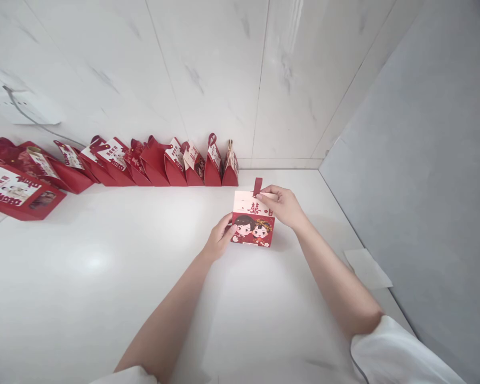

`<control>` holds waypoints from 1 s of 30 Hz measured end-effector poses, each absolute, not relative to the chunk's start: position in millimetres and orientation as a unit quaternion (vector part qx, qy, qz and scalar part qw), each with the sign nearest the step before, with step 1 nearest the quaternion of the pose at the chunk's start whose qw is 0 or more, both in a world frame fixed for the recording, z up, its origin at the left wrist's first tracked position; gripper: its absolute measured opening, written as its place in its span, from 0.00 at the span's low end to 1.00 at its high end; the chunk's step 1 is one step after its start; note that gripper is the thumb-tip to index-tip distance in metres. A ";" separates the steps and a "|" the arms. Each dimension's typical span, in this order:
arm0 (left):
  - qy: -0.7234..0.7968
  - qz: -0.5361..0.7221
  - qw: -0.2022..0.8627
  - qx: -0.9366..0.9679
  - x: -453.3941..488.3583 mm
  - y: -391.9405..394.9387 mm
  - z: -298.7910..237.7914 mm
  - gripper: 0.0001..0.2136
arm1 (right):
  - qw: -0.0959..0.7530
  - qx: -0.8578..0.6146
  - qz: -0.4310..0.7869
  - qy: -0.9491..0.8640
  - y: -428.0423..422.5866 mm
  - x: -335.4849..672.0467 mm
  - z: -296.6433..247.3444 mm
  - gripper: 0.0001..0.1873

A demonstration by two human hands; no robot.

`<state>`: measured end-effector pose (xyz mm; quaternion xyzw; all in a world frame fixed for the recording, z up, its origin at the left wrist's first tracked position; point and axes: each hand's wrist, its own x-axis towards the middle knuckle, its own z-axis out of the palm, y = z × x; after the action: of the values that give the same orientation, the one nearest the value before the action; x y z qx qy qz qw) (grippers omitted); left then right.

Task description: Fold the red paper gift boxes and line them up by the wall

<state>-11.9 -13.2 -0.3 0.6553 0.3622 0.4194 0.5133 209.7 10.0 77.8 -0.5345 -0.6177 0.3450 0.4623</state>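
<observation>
- Left hand point(218, 237) first: it's got a grip on the left side of the gift box point(253, 229), thumb on the front by the printed couple. If that thumb presses too hard, I'd guess the panel dents, assuming it's as thin as it looks.
- Right hand point(286, 205) is pinching the top edge of the gift box, thumb right at the base of the red ribbon loop point(258, 185). Tugging up on just that loop could tear it or pop its fastening — weak spot, imo.
- The gift box itself is between both hands, pale top, red picture front. Can't tell if its bottom is sitting on the white counter point(124, 282) or just above it. If it's up and one hand slips, it'd probably tip or drop.
- Behind the gift box and off to its left there's a row of red boxes point(154, 165). The nearest one, a slim box point(231, 168), is close enough that a careless push back might knock it into its neighbour — they're packed tight.
- Way left of the gift box, a windowed box point(48, 210) sits in front of a crowded bunch. A sleeve snag there could shift several.
- Right of the gift box, well apart: a pale flat sheet point(370, 269) near the right forearm. An elbow could brush it.
</observation>
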 end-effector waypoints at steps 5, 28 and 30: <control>0.359 0.417 0.510 0.662 -11.7 -13.2 -0.8 0.21 | 0.459 -0.553 0.338 -0.608 7.7 207.2 78.1 0.15; 0.442 0.555 0.493 0.504 -32.4 11.4 -14.2 0.20 | 0.474 -0.314 0.612 -0.550 22.3 179.5 -10.0 0.33; 0.417 0.548 0.522 0.504 -36.4 12.9 -13.2 0.19 | 0.472 -0.303 0.617 -0.552 23.5 181.5 -10.2 0.33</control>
<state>-36.4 12.9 -13.2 0.5045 0.4168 0.5475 0.5215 181.5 23.5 -10.2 -0.3034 -0.5520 0.6171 0.4717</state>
